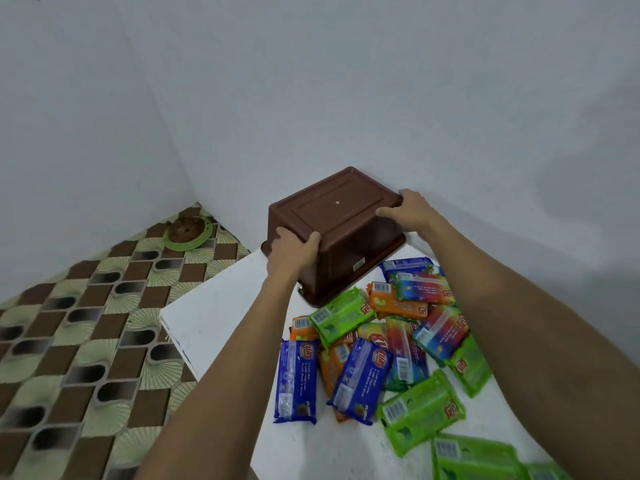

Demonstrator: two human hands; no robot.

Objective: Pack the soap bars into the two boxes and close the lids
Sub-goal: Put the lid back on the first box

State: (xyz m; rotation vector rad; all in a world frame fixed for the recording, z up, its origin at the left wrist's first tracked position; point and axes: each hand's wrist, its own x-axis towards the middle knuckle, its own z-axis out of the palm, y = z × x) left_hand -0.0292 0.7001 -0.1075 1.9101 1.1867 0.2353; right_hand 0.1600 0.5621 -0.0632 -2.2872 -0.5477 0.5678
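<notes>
Head view: we saw both hands gripping an upturned brown box (pixel 332 230) at the tabletop's (pixel 214 306) far corner.
The left hand (pixel 292 245) and right hand (pixel 407 209) each had their grip pressed on the box's edges; its inside was hidden. Wrapped soap bars (pixel 360 375) lay heaped just beside it.

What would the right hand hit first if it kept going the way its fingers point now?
The right hand already grips the upside-down brown box, with its fingers pointing left across the box's top. Going straight on, it would slide over that surface toward the left hand, though depth is unclear.
</notes>
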